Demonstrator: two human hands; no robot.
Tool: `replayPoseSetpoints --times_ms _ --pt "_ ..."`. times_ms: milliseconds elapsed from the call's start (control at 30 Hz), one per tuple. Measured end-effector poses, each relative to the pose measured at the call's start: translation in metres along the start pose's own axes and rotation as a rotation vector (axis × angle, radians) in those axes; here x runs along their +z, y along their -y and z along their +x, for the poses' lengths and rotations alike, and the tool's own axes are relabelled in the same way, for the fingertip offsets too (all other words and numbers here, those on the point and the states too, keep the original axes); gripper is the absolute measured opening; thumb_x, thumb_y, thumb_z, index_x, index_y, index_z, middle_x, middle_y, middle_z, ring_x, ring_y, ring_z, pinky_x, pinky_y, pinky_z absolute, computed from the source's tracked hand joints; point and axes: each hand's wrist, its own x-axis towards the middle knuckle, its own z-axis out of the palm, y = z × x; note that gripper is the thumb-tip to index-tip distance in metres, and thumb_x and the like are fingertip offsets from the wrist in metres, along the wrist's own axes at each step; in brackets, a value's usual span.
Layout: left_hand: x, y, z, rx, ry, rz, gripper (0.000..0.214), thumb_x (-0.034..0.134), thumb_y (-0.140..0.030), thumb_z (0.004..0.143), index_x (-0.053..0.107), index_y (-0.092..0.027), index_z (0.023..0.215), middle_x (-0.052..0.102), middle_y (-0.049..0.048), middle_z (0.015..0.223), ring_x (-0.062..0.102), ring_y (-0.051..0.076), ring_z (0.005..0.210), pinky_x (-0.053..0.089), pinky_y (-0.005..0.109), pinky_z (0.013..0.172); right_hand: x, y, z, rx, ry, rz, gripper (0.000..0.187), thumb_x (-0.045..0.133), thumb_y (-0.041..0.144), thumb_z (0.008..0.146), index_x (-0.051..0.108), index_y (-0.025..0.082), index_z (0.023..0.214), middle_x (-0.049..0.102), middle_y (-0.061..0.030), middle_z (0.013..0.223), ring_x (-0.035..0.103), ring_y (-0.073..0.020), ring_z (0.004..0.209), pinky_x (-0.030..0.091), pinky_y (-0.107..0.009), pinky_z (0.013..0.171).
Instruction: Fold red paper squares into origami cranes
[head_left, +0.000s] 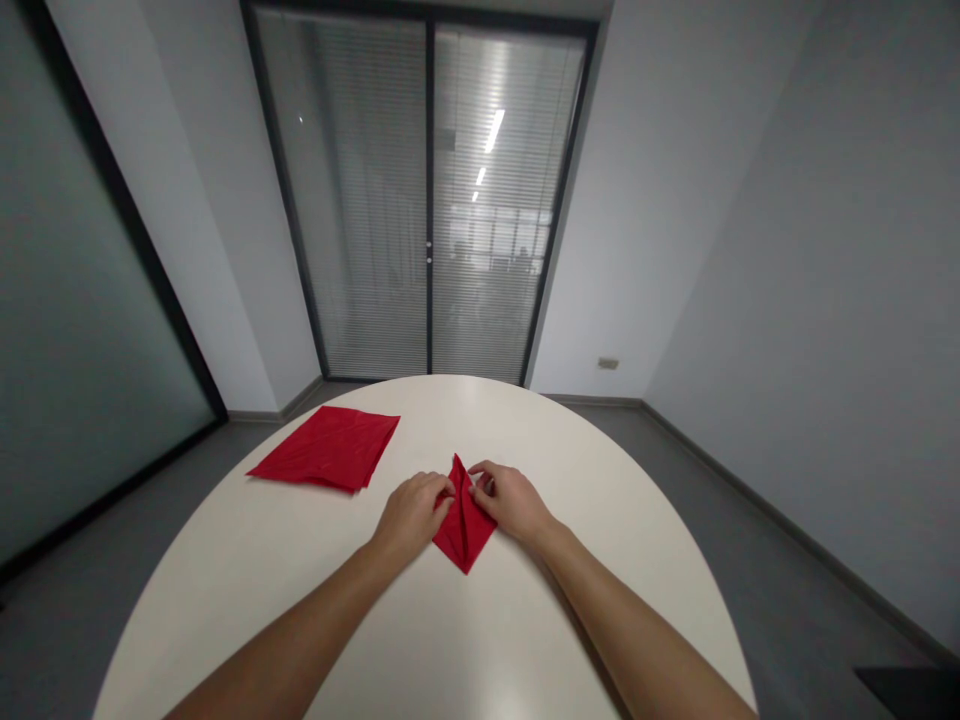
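Observation:
A red napkin [464, 535], folded into a small diamond with a crease down its middle, lies on the white table in front of me. My left hand [416, 508] has its fingers curled in a pinch at the napkin's left edge. On the opposite side, my right hand [511, 497] pinches the right edge between thumb and fingers. The upper tip of the diamond points away from me between both hands. Parts of the napkin's sides are hidden under my fingers.
A stack of flat red napkins [330, 447] lies at the far left of the round white table [600, 600]. Behind the table stand glass doors with blinds [427, 200]. A dark object [911, 690] shows at the lower right corner.

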Motion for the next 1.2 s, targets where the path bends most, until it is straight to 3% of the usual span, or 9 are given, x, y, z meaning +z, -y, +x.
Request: replayPoseSetpoints --times_ms 133,300,433,567,767,933,1200 --pt "-0.005 -0.008 0.000 -0.006 0.008 0.098 0.018 0.053 -0.020 0.094 0.070 -0.021 0.097 0.071 0.0074 0.094 0.063 0.025 0.094 0.045 0.038 0.088 0.000 -0.003 -0.001 0.032 0.024 0.012 0.034 0.061 0.025 0.085 0.066 0.022 0.119 0.073 -0.0025 0.084 0.065 -0.0164 0.071 0.042 -0.025 0.065" --pt "-0.006 -0.012 -0.003 0.000 0.022 0.091 0.024 0.051 -0.034 0.096 0.070 -0.020 0.104 0.072 0.0095 0.096 0.064 0.027 0.093 0.046 0.041 0.089 0.001 -0.004 -0.003 -0.006 0.067 0.024 0.052 0.067 0.023 0.080 0.057 0.023 0.131 0.071 -0.0005 0.082 0.064 -0.0164 0.072 0.040 -0.024 0.064" --pt "-0.003 -0.004 -0.005 0.056 0.069 0.066 0.028 0.059 -0.030 0.091 0.065 -0.020 0.116 0.071 0.0106 0.107 0.065 0.028 0.099 0.048 0.041 0.090 -0.001 -0.005 -0.003 -0.054 0.043 0.023 0.056 0.061 0.022 0.085 0.049 0.023 0.140 0.071 -0.0009 0.084 0.063 -0.0171 0.075 0.041 -0.025 0.066" --pt "0.003 0.007 -0.007 0.105 0.074 -0.018 0.037 0.057 -0.024 0.091 0.060 -0.018 0.128 0.069 0.0117 0.121 0.063 0.027 0.109 0.048 0.041 0.097 -0.010 -0.017 0.001 -0.067 -0.055 -0.035 0.035 0.048 0.017 0.092 0.063 0.021 0.123 0.070 -0.0050 0.094 0.063 -0.0178 0.083 0.044 -0.028 0.075" --pt "0.008 0.017 -0.006 0.207 0.115 -0.086 0.044 0.052 -0.015 0.092 0.058 -0.021 0.135 0.065 0.0091 0.135 0.062 0.025 0.120 0.045 0.042 0.107 -0.025 -0.041 0.004 -0.234 -0.086 -0.019 0.018 0.055 0.018 0.092 0.070 0.020 0.101 0.063 -0.0097 0.111 0.059 -0.0210 0.105 0.045 -0.035 0.095" --pt "0.007 0.016 -0.005 0.236 0.143 -0.118 0.045 0.047 -0.010 0.093 0.060 -0.021 0.135 0.065 0.0077 0.136 0.060 0.024 0.125 0.046 0.041 0.108 -0.031 -0.048 0.002 -0.234 0.005 0.138 0.015 0.055 0.024 0.094 0.068 0.020 0.089 0.058 -0.0115 0.128 0.057 -0.0221 0.117 0.046 -0.036 0.098" --pt "0.004 0.015 -0.002 0.216 0.244 -0.103 0.060 0.043 -0.001 0.088 0.053 -0.023 0.142 0.055 0.0044 0.147 0.050 0.020 0.138 0.035 0.047 0.118 -0.036 -0.053 0.000 -0.156 0.185 0.222 0.027 0.049 0.032 0.097 0.068 0.018 0.085 0.066 -0.0111 0.118 0.061 -0.0220 0.110 0.049 -0.034 0.094"
